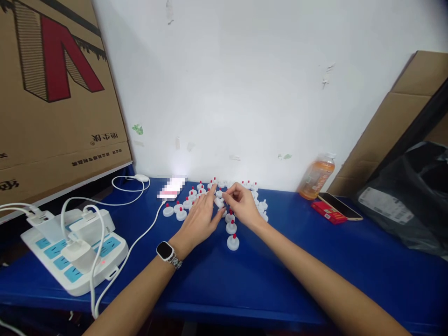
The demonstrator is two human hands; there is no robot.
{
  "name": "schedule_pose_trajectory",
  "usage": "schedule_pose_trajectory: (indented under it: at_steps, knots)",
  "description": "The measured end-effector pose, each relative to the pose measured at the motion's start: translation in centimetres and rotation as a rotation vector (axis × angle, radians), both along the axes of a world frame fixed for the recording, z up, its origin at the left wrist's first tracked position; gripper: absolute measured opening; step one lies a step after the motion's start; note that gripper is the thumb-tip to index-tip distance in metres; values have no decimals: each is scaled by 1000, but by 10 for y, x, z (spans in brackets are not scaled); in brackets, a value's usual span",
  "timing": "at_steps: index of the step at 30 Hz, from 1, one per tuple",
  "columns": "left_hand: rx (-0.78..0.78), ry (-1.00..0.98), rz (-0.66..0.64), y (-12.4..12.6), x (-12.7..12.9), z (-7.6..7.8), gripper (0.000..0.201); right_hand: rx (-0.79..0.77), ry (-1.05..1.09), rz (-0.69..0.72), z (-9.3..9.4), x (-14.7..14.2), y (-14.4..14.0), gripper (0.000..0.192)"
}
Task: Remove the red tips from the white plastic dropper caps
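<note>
Blue table (315, 280), hands (199, 219) amid caps (233, 242)

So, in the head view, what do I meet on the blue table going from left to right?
Power strip with white chargers → watch on the left wrist → left hand → right hand, the two meeting over the white caps with red tips → orange bottle → red box with a phone on it → black bag.
</note>
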State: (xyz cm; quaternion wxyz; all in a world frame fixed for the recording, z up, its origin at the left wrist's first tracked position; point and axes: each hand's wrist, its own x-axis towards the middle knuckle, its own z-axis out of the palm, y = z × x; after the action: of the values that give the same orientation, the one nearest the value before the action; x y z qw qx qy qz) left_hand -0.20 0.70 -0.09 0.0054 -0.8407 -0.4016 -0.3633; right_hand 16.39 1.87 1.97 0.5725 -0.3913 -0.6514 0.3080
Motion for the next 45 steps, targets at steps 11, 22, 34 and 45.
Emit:
schedule_pose_trajectory:
  at_steps: [11, 22, 34, 45]
  knots:
    - [-2, 62, 106, 3, -9, 1, 28, 37, -872, 29, 4, 6, 61, 1]
    - [-48, 62, 94, 2, -9, 2, 20, -170, -1099, -340, 16, 20, 142, 21]
    - [-52, 26, 49, 2, -11, 4, 18, -163, -962, -391, 18, 8, 137, 14]
    - [-48, -48, -43, -4, 2, 5, 30, 39, -406, 187, 32, 26, 11, 26]
